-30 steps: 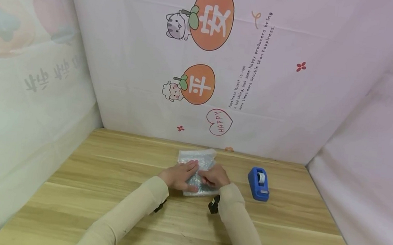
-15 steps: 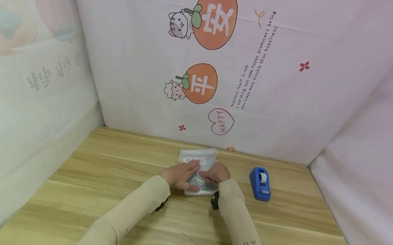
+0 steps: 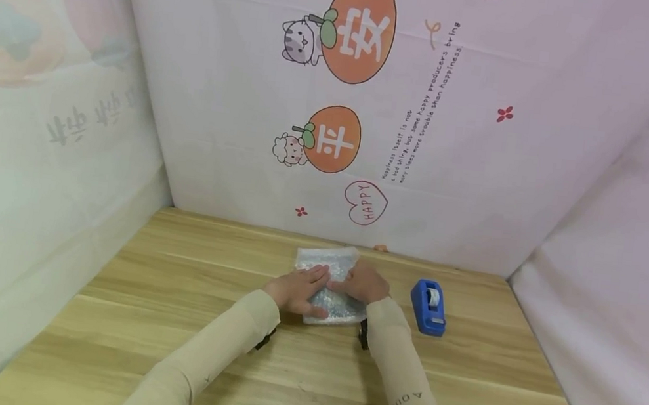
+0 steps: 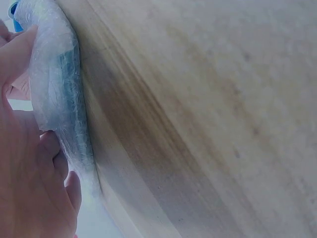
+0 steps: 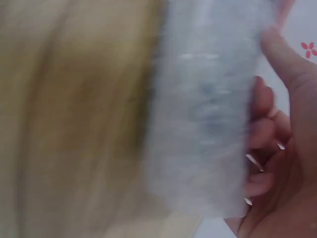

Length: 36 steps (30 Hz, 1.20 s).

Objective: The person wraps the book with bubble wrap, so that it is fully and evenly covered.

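A flat packet of clear bubble wrap (image 3: 327,255) lies on the wooden table, something darker showing through the plastic in the left wrist view. My left hand (image 3: 297,290) rests on its left side with the fingers laid out over the top. From the right, my right hand (image 3: 365,283) touches the packet with its extended thumb. In the right wrist view the other fingers (image 5: 261,134) are loosely bent beside the wrap (image 5: 203,114), which is blurred there. The left wrist view shows the left thumb (image 4: 20,52) against the wrap (image 4: 62,89).
A blue tape dispenser (image 3: 429,308) with a roll of clear tape stands to the right of the packet. White printed cloth (image 3: 238,121) hangs at the back and both sides of the table (image 3: 170,318). Each wrist carries a black camera strap.
My right hand has shifted a little to the right and away from me over the packet's right side. The left hand and the packet stay nearly in place.
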{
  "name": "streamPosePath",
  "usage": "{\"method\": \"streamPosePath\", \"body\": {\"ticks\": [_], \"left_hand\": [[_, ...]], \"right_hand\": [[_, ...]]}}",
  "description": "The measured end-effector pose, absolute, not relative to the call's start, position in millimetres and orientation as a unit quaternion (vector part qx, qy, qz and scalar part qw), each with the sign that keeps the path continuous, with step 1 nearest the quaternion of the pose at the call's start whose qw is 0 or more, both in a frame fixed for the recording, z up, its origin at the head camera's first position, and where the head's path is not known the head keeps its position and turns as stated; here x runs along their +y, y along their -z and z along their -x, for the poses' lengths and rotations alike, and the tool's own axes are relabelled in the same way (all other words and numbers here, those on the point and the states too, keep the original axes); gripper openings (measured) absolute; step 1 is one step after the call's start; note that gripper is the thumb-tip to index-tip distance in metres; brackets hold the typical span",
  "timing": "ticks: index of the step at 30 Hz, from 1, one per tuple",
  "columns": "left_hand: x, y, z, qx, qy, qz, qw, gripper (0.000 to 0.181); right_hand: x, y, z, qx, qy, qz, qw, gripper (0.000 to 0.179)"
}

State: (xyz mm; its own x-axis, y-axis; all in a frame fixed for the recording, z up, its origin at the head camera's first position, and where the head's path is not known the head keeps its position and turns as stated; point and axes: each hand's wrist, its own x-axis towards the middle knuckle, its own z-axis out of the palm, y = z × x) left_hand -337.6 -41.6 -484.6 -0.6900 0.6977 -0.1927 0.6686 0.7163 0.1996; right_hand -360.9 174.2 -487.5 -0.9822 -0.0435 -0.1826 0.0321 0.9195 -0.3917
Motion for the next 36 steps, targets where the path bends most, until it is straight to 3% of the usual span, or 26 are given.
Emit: {"method": "streamPosePath", "body": {"ticks": [6, 18, 24, 29, 36], "left_hand": [[-40, 482, 339, 0.920, -0.049, -0.366, 0.130, 0.096], [-35, 480, 341, 0.919, -0.051, -0.367, 0.136, 0.097], [-35, 482, 344, 0.915, -0.056, -0.376, 0.131, 0.097], [-36, 480, 341, 0.916, -0.064, -0.374, 0.130, 0.096], [-46, 480, 343, 0.915, -0.056, -0.381, 0.125, 0.097]], "right_hand": [[181, 492, 358, 0.972, 0.222, 0.029, 0.071, 0.052], [196, 494, 350, 0.953, 0.254, 0.135, 0.098, 0.046], [202, 490, 348, 0.940, 0.259, 0.178, 0.131, 0.053], [208, 484, 337, 0.925, 0.253, 0.229, 0.165, 0.070], [222, 466, 326, 0.918, 0.238, 0.270, 0.165, 0.074]]}}
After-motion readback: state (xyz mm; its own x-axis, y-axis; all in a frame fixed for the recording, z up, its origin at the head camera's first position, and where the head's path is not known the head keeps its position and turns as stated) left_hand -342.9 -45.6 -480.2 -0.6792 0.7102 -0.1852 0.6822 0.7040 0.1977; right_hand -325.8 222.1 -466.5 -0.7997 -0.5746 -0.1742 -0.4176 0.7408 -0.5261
